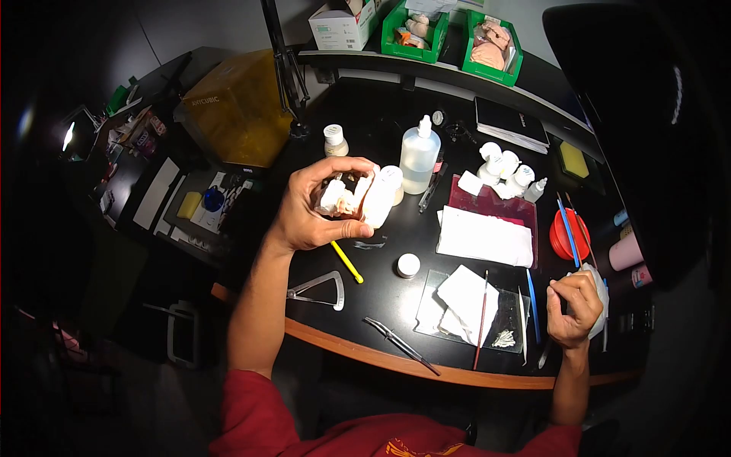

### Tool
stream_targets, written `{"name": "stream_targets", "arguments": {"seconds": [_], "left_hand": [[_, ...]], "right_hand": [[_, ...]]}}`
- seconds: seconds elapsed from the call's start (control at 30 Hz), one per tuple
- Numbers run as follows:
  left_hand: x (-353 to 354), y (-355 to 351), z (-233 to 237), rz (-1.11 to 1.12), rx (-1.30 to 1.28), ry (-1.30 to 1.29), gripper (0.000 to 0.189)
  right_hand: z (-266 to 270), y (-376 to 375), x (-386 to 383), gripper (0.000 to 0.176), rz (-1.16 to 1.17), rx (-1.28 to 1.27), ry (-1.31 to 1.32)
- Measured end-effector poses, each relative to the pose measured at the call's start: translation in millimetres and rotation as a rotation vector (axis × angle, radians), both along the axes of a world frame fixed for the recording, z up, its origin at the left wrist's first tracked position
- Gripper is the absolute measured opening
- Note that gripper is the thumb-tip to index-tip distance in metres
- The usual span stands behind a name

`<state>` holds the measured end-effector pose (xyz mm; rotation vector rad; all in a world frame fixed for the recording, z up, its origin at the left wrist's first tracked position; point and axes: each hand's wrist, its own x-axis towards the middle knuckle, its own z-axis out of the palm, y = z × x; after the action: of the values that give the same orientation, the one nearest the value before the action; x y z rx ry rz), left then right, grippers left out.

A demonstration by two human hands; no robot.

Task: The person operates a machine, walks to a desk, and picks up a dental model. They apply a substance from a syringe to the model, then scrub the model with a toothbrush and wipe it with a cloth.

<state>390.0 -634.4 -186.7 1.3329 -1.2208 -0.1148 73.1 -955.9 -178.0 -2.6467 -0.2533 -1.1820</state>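
Left hand (304, 221) is raised over the counter (381, 301), fingers clamped on a pale cast (335, 200). From that hand, a squeeze bottle (419, 156) stands at 2 o'clock, a yellow stick (347, 262) lies at 5 o'clock and a caliper (320, 289) at 6 o'clock.

Right hand (572, 308) is near the counter's front edge, fisted around a white tissue (601, 293). From it, a red bowl (563, 238) sits at 12 o'clock and a glass slab (506, 335) at 9 o'clock.

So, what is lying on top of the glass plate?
On the glass plate lie a folded tissue, a red brush across it, and a small white heap. Whatever is under the tissue is covered.
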Motion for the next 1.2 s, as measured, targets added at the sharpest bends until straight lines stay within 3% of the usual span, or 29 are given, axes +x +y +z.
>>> {"name": "stream_targets", "arguments": {"seconds": [0.4, 0.63, 0.7, 0.77, 0.9, 0.97, 1.03, 1.1, 1.2], "left_hand": [[4, 2, 2, 0.162, -0.090, 0.102, 0.071], [10, 7, 6, 0.263, -0.253, 0.469, 0.064], [15, 8, 6, 0.248, -0.341, 0.567, 0.061], [26, 12, 0, 0.182, -0.383, 0.626, 0.038], [33, 21, -5, 0.060, -0.418, 0.735, 0.047], [34, 27, -9, 0.020, -0.435, 0.773, 0.050], [28, 36, -17, 0.087, -0.465, 0.716, 0.053], [13, 62, -23, 0.193, -0.393, 0.446, 0.058], [-70, 100, 3, 0.339, -0.467, 0.383, 0.081]], "right_hand": [[-1, 0, 0, 0.013, -0.034, -0.001, 0.000], [-5, 0, -1, 0.015, -0.045, -0.016, -0.018], [-8, 1, 1, 0.017, -0.019, -0.051, -0.051], [-6, 13, 3, 0.024, 0.063, -0.134, -0.090], [12, 69, 35, 0.023, 0.373, -0.209, -0.057], [25, 113, 56, 0.020, 0.405, -0.240, 0.152], [28, 154, 87, 0.017, 0.397, -0.207, 0.294], [27, 184, 120, 0.016, 0.315, -0.176, 0.469], [8, 214, 167, 0.022, 0.136, -0.095, 0.660]]}}
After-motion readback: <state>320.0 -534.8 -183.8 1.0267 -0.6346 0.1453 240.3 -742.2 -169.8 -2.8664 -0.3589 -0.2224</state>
